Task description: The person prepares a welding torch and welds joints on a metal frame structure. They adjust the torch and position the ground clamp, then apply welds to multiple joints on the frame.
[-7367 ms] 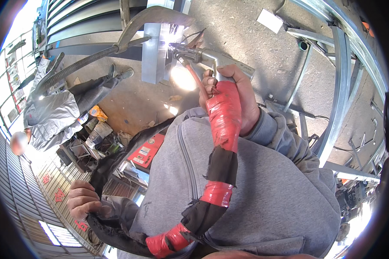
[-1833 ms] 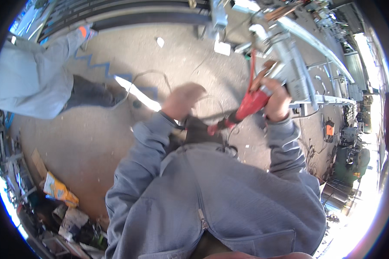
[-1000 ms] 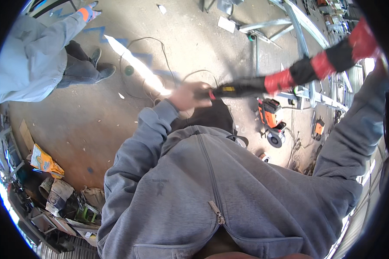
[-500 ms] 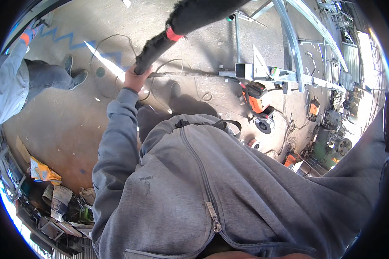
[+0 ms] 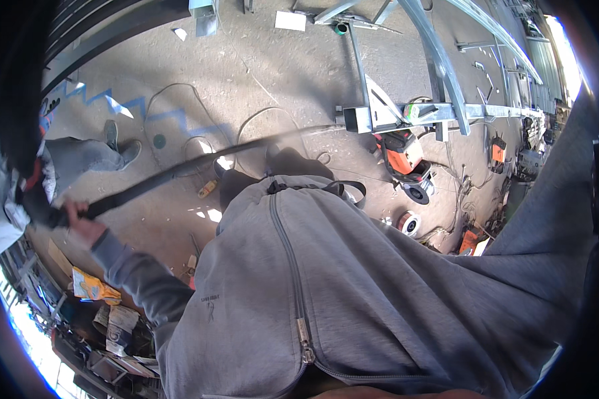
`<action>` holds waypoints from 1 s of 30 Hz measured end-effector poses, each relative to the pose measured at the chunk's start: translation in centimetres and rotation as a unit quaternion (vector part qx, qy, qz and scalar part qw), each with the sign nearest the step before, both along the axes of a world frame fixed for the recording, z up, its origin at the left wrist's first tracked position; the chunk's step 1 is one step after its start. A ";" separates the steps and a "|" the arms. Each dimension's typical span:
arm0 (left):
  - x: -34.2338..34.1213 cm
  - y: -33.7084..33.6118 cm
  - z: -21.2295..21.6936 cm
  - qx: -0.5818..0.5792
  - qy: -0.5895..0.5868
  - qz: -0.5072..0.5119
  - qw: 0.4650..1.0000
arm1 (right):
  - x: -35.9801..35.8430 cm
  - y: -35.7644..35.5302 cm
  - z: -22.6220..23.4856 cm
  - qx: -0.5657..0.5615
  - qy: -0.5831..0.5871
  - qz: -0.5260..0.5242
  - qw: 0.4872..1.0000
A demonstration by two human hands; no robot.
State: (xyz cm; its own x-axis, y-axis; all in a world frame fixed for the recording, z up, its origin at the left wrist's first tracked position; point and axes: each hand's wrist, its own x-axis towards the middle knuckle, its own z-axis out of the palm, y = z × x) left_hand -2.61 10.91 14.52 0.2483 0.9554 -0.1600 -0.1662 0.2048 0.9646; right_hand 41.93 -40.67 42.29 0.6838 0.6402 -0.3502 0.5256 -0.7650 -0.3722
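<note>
My left hand, blurred by motion, is closed around a long black tube-like length at the lower left. I cannot make out its exact kind. From my fist it runs up and right across the floor area, thinning toward the open end of a galvanized square steel tube; whether they touch is unclear. A thick, dark, blurred part with a red band rises along the left rim beside my hand. My right sleeve reaches out at the right rim; the hand there is outside the picture.
A person's leg in grey trousers is at the left, partly behind the black length. An orange and black machine stands under the steel frame. A wire spool, thin cables and a yellow bag lie around.
My left hand has swung down and left, carrying the black length with it. Its thick red-banded part went from the upper middle to the left rim, and the length now slants across the floor.
</note>
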 end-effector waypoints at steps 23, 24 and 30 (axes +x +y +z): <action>-4.4 -3.2 4.3 0.285 0.136 -0.277 0.907 | -6.8 6.0 10.5 -0.007 -0.067 -0.078 0.995; -2.8 -6.1 3.8 0.159 0.091 -0.308 0.934 | -7.0 6.1 11.2 -0.008 -0.071 -0.079 0.994; 3.9 -15.9 2.7 0.136 0.102 -0.594 0.787 | -8.4 5.7 15.5 -0.005 -0.097 -0.079 0.992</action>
State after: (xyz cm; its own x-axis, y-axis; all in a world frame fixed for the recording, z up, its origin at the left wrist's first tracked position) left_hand 1.32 -4.96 17.20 0.9870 0.0751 -0.1418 0.1500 -0.1187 0.9815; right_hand 33.55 -34.98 57.80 0.8306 0.5165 -0.2083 0.4594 -0.8468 -0.2682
